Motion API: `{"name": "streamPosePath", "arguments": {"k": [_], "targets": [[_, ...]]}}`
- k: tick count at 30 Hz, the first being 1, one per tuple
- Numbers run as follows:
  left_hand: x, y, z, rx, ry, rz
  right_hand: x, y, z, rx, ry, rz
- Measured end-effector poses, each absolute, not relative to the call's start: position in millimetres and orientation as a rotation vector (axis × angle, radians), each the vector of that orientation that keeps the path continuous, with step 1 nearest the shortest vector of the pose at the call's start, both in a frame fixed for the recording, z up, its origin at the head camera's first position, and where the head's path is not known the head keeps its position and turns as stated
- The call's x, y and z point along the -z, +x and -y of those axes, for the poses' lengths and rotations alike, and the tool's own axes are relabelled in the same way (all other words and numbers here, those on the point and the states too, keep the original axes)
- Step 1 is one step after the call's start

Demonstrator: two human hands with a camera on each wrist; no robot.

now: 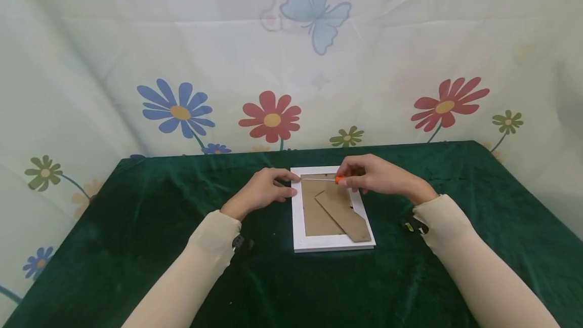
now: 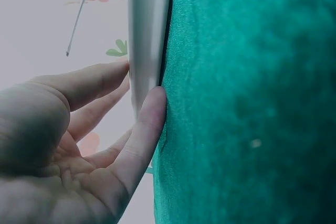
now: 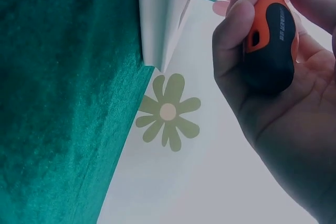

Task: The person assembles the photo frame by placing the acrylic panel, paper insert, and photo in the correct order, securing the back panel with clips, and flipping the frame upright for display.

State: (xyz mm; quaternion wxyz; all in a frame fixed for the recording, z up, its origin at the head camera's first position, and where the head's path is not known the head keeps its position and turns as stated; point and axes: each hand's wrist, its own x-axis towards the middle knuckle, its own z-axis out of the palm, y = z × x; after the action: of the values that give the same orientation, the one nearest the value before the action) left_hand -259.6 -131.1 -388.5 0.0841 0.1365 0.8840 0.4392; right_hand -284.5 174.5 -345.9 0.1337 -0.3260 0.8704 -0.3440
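Note:
A white picture frame (image 1: pixel 298 216) lies face down, its brown backboard (image 1: pixel 314 216) and slanted easel stand (image 1: pixel 350 219) showing. My left hand (image 1: pixel 264 189) holds the frame's left edge near the far corner; in the left wrist view, fingertips (image 2: pixel 152 103) rest along the frame's side (image 2: pixel 147 30). My right hand (image 1: pixel 375 175) grips a screwdriver by its orange and black handle (image 3: pixel 270 40). The thin metal shaft (image 1: pixel 319 179) spans the backboard's far end. It points left, with its tip near my left fingertips. Whether the tip touches the frame, I cannot tell.
A dark green velvet cloth (image 1: pixel 150 247) covers the table around the frame. Behind it hangs a pale curtain (image 1: pixel 205 49) printed with flowers and a butterfly. Small dark devices sit at both wrists (image 1: pixel 239 242).

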Motion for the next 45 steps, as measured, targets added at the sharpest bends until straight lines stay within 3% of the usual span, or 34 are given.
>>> {"name": "streamPosePath", "arguments": {"k": [45], "targets": [[392,-263,133,-1.344,0.397,-2.607,345,-273,-175,0.884,-1.098,-2.457]]}}
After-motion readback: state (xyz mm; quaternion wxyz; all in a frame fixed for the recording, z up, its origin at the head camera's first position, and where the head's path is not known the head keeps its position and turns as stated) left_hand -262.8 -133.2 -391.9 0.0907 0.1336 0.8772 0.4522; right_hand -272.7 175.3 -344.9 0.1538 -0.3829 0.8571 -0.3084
